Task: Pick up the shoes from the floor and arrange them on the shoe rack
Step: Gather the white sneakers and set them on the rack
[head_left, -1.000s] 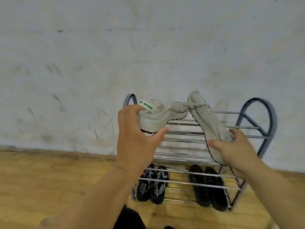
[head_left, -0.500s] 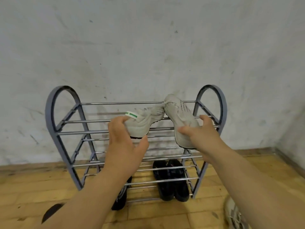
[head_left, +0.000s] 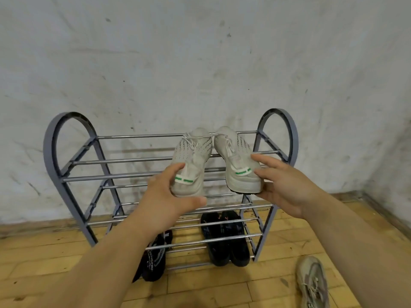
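A grey shoe rack (head_left: 48, 152) with arched end frames and thin shiny metal rods is standing against a scuffed, whitewashed wall (head_left: 200, 63) on a yellowish wooden plank floor (head_left: 44, 252). Two pale knitted sneakers with dotted mesh uppers, white laces and green-lettered heel tabs are lying at the right end of the top tier, in the centre of the frame, toes pointing at the wall and touching each other.

The left hand (head_left: 171, 192) is gripping the heel of the left sneaker (head_left: 191, 152), its fingers (head_left: 175, 171) curling over the heel's outer side while the thumb (head_left: 195, 200) is pressing beneath the sole. The right hand (head_left: 282, 190) is cupping the heel of the right sneaker (head_left: 235, 152), its fingers (head_left: 264, 160) spreading apart along the outer side and the thumb lying under the dark sole edge.

On the bottom tier a pair of black shoes (head_left: 224, 236) is sitting at the right; a second black pair with white lettering (head_left: 155, 256) is showing beside the left forearm. A beige laced shoe (head_left: 313, 283) is lying on the floor at the lower right.
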`<state>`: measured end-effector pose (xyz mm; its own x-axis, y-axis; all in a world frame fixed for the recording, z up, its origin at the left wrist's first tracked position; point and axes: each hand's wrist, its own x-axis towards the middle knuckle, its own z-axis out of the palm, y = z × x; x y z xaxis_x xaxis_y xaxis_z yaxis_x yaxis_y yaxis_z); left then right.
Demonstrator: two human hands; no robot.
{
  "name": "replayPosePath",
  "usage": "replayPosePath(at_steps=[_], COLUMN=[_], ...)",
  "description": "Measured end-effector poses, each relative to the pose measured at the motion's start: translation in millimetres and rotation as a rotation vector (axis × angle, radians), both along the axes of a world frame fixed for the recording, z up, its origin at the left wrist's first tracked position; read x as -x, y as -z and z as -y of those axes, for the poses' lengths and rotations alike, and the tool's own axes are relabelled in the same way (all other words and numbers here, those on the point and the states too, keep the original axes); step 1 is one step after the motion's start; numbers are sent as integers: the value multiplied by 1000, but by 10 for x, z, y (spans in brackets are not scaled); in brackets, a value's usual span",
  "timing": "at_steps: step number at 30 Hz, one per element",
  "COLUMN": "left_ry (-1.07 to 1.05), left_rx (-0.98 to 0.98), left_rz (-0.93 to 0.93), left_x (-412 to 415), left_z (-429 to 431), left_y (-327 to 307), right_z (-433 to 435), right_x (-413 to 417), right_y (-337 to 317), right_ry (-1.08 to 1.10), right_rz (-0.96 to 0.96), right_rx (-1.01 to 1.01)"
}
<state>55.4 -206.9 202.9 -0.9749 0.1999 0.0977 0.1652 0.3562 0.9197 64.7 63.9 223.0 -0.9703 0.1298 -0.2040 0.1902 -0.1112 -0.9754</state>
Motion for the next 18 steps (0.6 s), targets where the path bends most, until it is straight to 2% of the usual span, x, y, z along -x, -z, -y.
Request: replayPosePath(at_steps=[5, 8, 11, 15, 18], left_ry=[101, 79, 117, 214, 308], left_rx=[-494, -532, -484, -95, 2], left_rz=[377, 418, 345, 196, 178], left_x=[65, 101, 80, -25, -161], left_z=[21, 67, 122, 282, 404], left_y=[-35, -31, -62, -98, -166], right_z=[-45, -53, -32, 50, 97], right_x=[3, 0, -20, -58, -121], right_y=[32, 38, 47, 80, 103], right_ry=[-40, -74, -50, -9, 20], right_rz=[14, 27, 0, -50, -94], right_rx=[39, 66, 45, 5, -56])
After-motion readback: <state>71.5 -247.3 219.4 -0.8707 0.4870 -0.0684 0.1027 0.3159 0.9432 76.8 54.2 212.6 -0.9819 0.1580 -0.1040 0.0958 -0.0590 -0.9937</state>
